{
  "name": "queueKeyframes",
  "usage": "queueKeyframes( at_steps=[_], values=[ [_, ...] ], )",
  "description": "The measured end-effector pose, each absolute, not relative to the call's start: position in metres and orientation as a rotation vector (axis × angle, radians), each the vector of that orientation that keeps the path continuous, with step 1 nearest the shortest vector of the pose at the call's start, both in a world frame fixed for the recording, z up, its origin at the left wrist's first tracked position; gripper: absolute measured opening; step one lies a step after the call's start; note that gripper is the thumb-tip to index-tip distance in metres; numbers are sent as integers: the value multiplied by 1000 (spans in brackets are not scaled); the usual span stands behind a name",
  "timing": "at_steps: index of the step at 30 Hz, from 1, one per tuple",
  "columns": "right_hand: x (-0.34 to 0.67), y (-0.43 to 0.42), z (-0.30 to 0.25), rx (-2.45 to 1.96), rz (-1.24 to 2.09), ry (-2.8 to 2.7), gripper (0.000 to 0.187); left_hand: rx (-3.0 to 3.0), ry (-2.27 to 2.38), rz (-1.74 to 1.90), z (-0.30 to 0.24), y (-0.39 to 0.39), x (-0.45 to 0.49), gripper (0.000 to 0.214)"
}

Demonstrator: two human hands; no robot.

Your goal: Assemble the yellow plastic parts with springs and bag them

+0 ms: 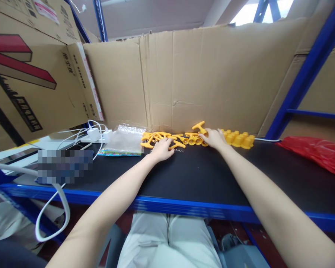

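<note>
My left hand (162,149) lies over the right side of a pile of yellow T-shaped plastic handles (148,140), its thumb apart from the fingers. Small metal springs (180,150) lie on the black mat just right of it. My right hand (215,139) is closed around a yellow T-shaped handle (198,126), which tilts up with its crossbar high; the fingertips are partly hidden. Below and left of this hand, several yellow cups (192,141) lie with their round openings toward me. More yellow cups (238,139) stand in rows just right of the right hand.
A clear plastic bag (125,139) lies left of the pile. White chargers and cables (93,134) are further left, near a blurred-out object (64,166). A red plastic bag (316,153) lies at right. Cardboard (212,74) walls the back; a blue beam (184,205) edges the front.
</note>
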State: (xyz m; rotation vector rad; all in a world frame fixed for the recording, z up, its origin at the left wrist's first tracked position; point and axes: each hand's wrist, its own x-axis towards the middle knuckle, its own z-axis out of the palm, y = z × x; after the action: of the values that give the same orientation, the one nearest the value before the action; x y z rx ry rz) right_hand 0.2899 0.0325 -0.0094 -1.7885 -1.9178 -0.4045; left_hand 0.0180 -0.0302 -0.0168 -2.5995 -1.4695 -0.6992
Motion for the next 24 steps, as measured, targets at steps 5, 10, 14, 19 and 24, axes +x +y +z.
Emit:
queueKeyframes(
  at_steps=[5, 10, 14, 19, 24],
  values=[
    [291, 25, -10, -1927, -458, -2035, 51, -2616, -1472, -658, -17, -29, 18, 41],
    [290, 26, -4, -2106, -370, -2061, 57, -2637, -1459, -524, -21, -26, 17, 37],
    [296, 26, 5, -2130, -282, -2006, 65, -2690, -1443, -362, -25, -23, 16, 38],
    [325, 17, 18, -1993, -305, -1789, 58, -2666, -1459, -359, -25, -20, 14, 35],
    [379, -2, 13, -1925, -434, -1344, 54, -2602, -1490, -407, -22, -21, 14, 28]
  ],
)
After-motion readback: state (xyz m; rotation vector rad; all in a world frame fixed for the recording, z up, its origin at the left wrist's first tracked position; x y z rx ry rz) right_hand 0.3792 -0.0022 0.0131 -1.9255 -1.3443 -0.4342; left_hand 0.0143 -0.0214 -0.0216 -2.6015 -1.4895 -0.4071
